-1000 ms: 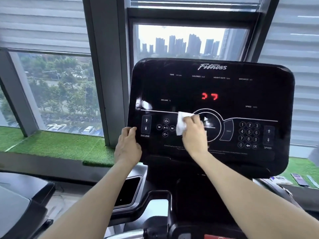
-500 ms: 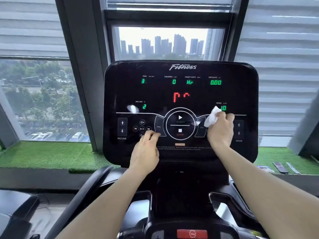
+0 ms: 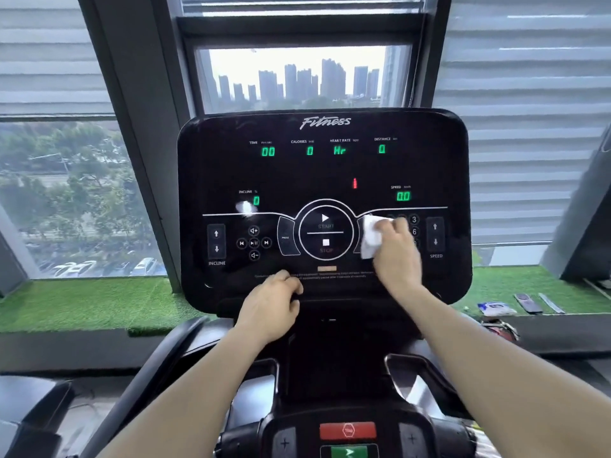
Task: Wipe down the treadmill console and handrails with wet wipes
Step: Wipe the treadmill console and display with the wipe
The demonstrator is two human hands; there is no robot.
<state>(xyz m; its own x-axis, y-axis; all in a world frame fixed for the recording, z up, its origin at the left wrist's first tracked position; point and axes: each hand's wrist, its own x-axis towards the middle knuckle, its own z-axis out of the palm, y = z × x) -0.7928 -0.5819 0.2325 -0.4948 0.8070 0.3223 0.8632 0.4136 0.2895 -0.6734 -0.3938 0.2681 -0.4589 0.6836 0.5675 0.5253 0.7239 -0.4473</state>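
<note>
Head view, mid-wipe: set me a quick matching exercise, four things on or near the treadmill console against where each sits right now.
Things:
1. white wet wipe
2. left hand
3. red stop button
4. white wipe packet

Places:
A. on the green turf ledge, right of the console
B. lower edge of the black treadmill console
C. under the right hand, over the number keypad
D. lower bar, bottom of the view

Pairs: 1-C, 2-B, 3-D, 4-A

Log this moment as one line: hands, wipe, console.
right hand: holds wet wipe against console, on number keypad | left hand: rests on console's lower edge, fingers curled | readouts lit
</note>
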